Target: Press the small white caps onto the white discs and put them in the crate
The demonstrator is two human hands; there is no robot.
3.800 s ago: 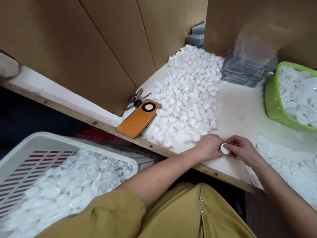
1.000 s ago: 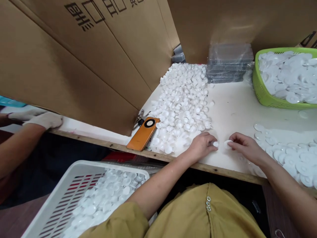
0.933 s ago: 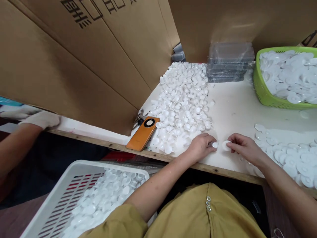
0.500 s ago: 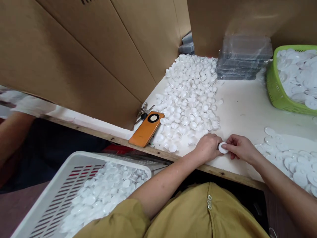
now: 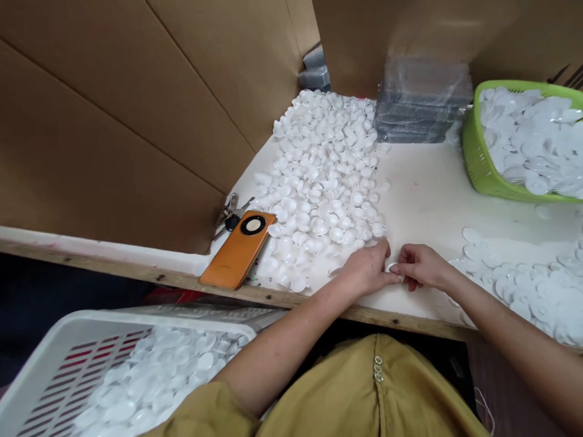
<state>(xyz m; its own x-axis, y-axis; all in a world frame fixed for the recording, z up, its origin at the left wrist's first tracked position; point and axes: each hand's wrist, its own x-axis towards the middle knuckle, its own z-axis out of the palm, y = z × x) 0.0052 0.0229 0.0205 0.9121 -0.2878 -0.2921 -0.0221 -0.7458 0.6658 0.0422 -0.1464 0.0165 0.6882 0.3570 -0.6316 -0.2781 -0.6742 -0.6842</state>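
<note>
I see left hand (image 5: 364, 270) and right hand (image 5: 416, 267) now pinched together on one small white plastic cap (image 5: 390, 267), disc and piece joined since a second ago

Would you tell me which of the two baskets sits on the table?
The green basket, at the table's far right; the white basket sits below the table edge, at lower left.

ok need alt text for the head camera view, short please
Two bare hands, left hand and right hand, meet over a small white plastic piece at a table's near edge. A heap of white caps and an orange phone lie left.
</note>
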